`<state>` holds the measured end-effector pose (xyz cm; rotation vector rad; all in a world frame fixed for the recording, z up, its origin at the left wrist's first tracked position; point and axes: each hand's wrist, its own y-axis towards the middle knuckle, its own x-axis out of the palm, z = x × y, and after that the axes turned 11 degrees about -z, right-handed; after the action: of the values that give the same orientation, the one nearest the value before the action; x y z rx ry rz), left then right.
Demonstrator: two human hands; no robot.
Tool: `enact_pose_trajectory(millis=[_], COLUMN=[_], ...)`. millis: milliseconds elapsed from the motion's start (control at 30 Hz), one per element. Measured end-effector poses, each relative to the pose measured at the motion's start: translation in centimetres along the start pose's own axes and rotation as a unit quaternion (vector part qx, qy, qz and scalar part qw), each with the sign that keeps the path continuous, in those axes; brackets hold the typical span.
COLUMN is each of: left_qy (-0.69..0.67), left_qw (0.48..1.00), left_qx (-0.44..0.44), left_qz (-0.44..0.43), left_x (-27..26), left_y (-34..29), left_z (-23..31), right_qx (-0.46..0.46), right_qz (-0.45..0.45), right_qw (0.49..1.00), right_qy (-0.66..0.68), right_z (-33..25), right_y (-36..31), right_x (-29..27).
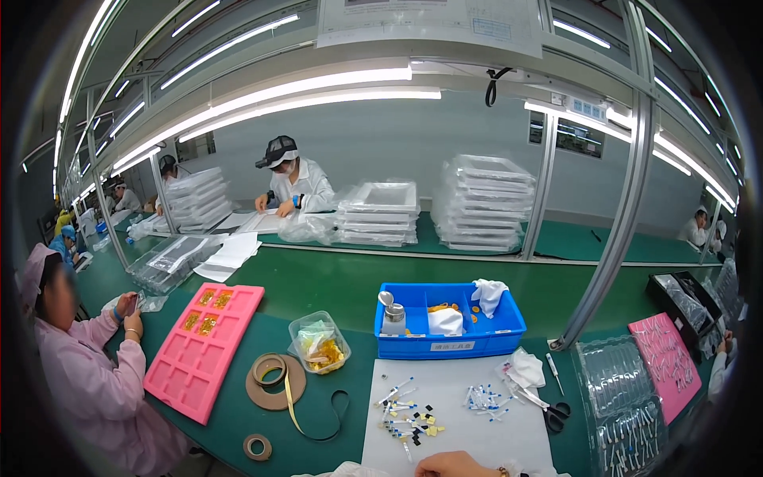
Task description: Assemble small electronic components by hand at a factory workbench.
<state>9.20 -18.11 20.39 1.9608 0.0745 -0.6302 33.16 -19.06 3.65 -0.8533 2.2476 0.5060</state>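
My right hand point(455, 464) is at the bottom edge, over the near part of a white sheet point(453, 378). The frame cuts off its fingers, so whether it holds anything is hidden. Of my left arm only a white sleeve point(342, 471) shows; the left hand is out of the picture. Closest to the right hand lies a loose pile of small white-and-blue parts point(404, 409), mixed with black and yellow bits. Farther right on the sheet is a second pile of slim blue-and-white pieces point(486, 400).
Beyond the sheet stands a blue divided bin point(449, 343). Scissors point(556, 415), a screwdriver point(554, 374) and a clear tray point(624, 413) lie right. Tape rolls point(274, 381), a plastic tub point(319, 342) and a pink tray point(204, 350) lie left, beside a seated person point(87, 374).
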Motion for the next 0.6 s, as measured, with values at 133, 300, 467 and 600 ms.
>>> enact_pose_trajectory(millis=[133, 300, 467, 600], left_qy=[-0.006, -0.019, -0.027, -0.034], left_qw=[1.0, 0.999, 0.996, 0.992], left_qx=[0.015, 0.047, 0.086, 0.123], left_qz=[0.001, 0.002, 0.004, 0.001], left_x=[1.1, 2.6, 4.2, 5.0], left_y=[-0.9, -1.6, -1.8, -2.0], left_z=[-0.2, -0.5, -0.6, -0.8], right_qx=[0.013, 0.005, -0.008, -0.008], right_qz=[0.001, 0.002, 0.0, -0.002], right_qw=[1.0, 1.0, 1.0, 1.0], right_qy=[0.007, 0.005, 0.004, -0.003], right_z=[-0.1, 0.4, 0.3, 0.6], right_y=[-0.1, 0.1, 0.0, -0.1], right_x=[-0.1, 0.0, 0.0, 0.1])
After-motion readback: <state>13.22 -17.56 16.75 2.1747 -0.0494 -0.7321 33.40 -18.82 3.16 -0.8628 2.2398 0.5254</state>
